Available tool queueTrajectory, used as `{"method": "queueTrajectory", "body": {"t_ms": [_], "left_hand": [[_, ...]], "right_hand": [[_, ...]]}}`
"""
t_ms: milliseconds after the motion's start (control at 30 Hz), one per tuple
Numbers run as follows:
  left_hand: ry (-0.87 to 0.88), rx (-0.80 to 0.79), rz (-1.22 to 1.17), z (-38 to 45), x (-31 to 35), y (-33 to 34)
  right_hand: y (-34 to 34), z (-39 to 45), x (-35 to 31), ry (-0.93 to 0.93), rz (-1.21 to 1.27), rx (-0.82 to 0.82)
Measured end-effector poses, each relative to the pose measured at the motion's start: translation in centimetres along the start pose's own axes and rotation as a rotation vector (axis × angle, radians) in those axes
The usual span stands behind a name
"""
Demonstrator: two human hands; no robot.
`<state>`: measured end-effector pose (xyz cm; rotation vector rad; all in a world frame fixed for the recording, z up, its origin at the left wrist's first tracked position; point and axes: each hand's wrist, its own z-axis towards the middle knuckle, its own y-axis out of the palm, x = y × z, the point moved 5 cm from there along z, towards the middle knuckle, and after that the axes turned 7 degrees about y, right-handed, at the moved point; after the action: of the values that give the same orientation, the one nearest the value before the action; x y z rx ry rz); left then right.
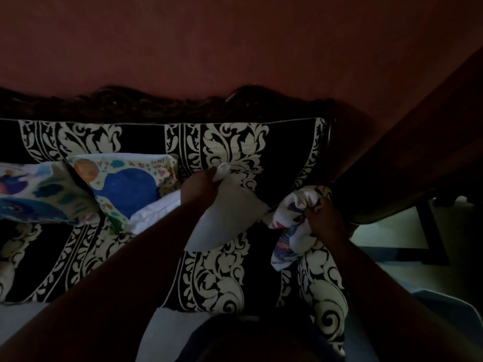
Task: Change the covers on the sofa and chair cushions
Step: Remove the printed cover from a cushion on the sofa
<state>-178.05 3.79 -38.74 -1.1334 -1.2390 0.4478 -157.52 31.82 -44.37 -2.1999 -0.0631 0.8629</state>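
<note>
at far left two colourful cartoon-print cushions (78, 189) lie on the black sofa with cream floral pattern (230, 145). the left hand (201, 186) pinches a plain white fabric cover (227, 218); the right hand (324, 212) clutches the bunched printed cover (290, 220). in this dim light the opening could be misjudged, snagging or twisting the cloth.
</note>
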Motion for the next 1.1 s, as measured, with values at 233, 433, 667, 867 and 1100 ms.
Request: {"method": "queueTrajectory", "body": {"t_ms": [233,433,667,867,1100], "left_hand": [[0.076,-0.312,0.180,5.5,2.2,9.3],[0.087,-0.389,0.274,6.9,4.1,14.0],[0.269,-0.713,-0.210,0.6,7.6,16.4],[0.294,-0.763,-0.399,-4.5,8.7,15.9],[0.291,-0.321,-0.176,-5.1,7.8,10.7]], "right_hand": [[1.4,1.3,-0.5,-0.061,-0.051,-0.023],[2.3,2.9,0.4,-0.012,-0.131,-0.084],[1.8,2.9,0.1,-0.065,-0.117,-0.141],[0.3,0.7,-1.3,-0.049,-0.084,0.005],[-2.4,-4.7,-1.9,-0.079,-0.062,0.048]]}}
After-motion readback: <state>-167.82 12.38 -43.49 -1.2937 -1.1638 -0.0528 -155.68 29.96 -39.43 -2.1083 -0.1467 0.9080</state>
